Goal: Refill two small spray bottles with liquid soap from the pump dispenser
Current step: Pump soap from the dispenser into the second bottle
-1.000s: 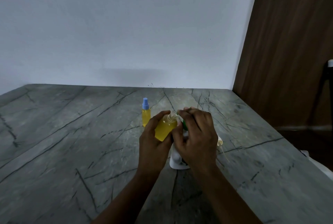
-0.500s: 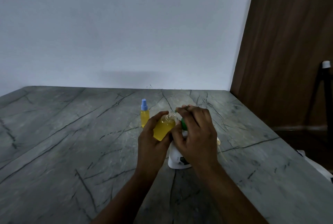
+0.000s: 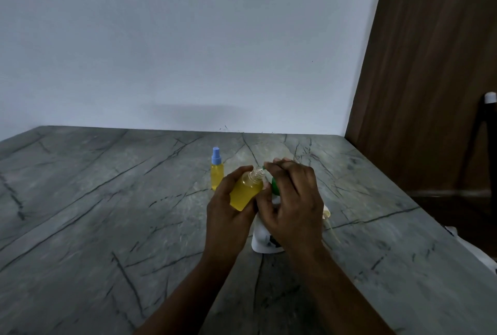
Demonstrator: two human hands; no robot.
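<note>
My left hand (image 3: 228,216) grips an uncapped small bottle (image 3: 246,191) of yellow liquid, tilted with its clear threaded neck toward the green pump nozzle (image 3: 274,187). My right hand (image 3: 291,204) lies curled over the pump head of the white dispenser (image 3: 262,240), whose base shows below my palm; most of the dispenser is hidden. A second small bottle (image 3: 216,175), yellow with a blue spray cap, stands upright on the table just behind and left of my hands.
The grey veined stone table (image 3: 107,213) runs to a white wall at the back. A pale spray cap with its tube (image 3: 326,217) lies right of the dispenser. A brown wooden panel (image 3: 430,79) stands right, beyond the table's right edge.
Both hands have stayed together at the dispenser; the bottle neck is a little closer to the nozzle. The view has shifted slightly.
</note>
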